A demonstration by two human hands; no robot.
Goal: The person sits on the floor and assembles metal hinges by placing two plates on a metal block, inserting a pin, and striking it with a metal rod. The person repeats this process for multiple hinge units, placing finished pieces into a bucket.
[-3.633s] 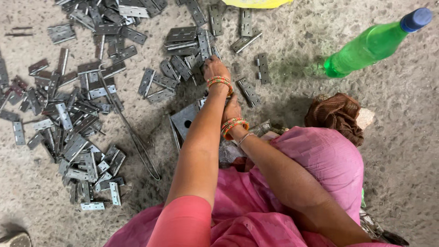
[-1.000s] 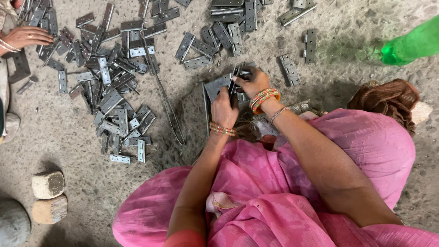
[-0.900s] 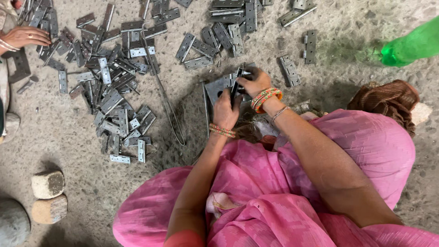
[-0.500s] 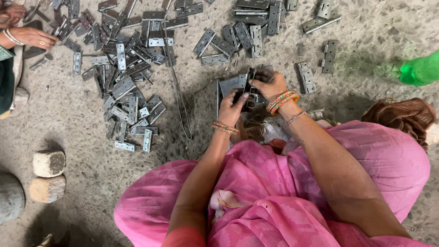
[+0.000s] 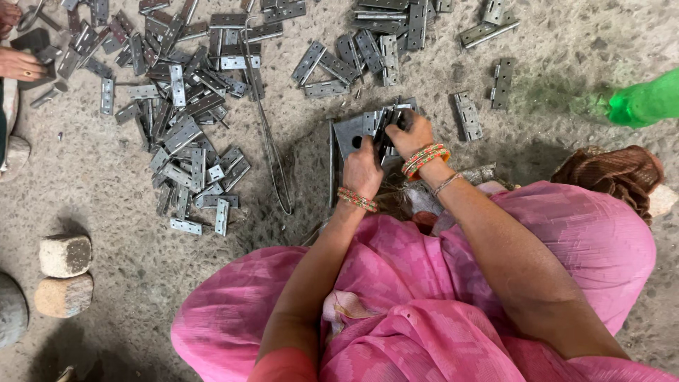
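Hinge [image 5: 387, 127]: lay on the steel plate [image 5: 348, 134], right of the bent wire [image 5: 269, 141].
Hands: your left hand [image 5: 362, 170] and right hand [image 5: 410, 133] both gripped it.
Handling: likely stiff, light, sharp-edged; hold the flat leaves.

Both hands meeting over a grey metal plate [image 5: 348, 133], left hand [image 5: 362, 170] on it, right hand [image 5: 412, 133] gripping a hinge [image 5: 387, 124], loose hinges [image 5: 185, 113] scattered on the concrete floor [image 5: 120, 212], green bottle [image 5: 645, 106] nearby

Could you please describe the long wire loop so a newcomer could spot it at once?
Start at the big hinge pile on the floor's left. The wire loop runs along its right edge, toward the left hand. It alone is thin and long; its neighbours are flat plates.
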